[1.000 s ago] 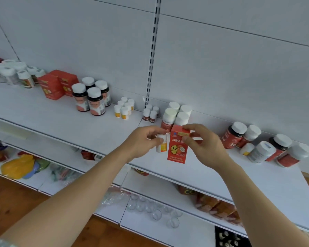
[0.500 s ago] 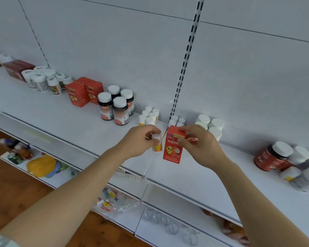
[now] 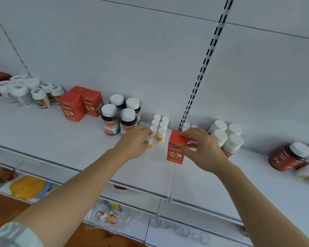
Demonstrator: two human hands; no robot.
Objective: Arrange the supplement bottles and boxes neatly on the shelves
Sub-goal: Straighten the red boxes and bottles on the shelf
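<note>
While both arms reach up to the white shelf [image 3: 52, 139], the head view shows the left hand [image 3: 132, 145] with its fingers curled round a small white bottle [image 3: 149, 142] with a yellow-orange label, holding it at the front of a cluster of matching little bottles [image 3: 159, 126] that stand in two short rows against the back panel. That held bottle looks like it's on or just at the shelf surface, but the fingers cover too much of it to say for sure. Right next door, the right hand [image 3: 202, 148] pinches a red box [image 3: 176, 148] with a cartoon chick on the front, thumb and fingers clamped on its top edge, and the box stands upright on the shelf just right of the tiny bottles. Behind that hand there's a group of four white-capped bottles [image 3: 227, 136] leaning back toward the wall. Further left sit four dark bottles [image 3: 120, 114] with white caps, packed tight, then two more red boxes [image 3: 80, 104] side by side, then a bunch of pale jars [image 3: 29, 90] near the far left end. Way over on the right a red Fe bottle [image 3: 287, 157] lies tilted with a couple of others around it. Lower shelves hold some bagged stuff [image 3: 109, 213] and a yellow packet [image 3: 27, 187], kinda blurry.
</note>
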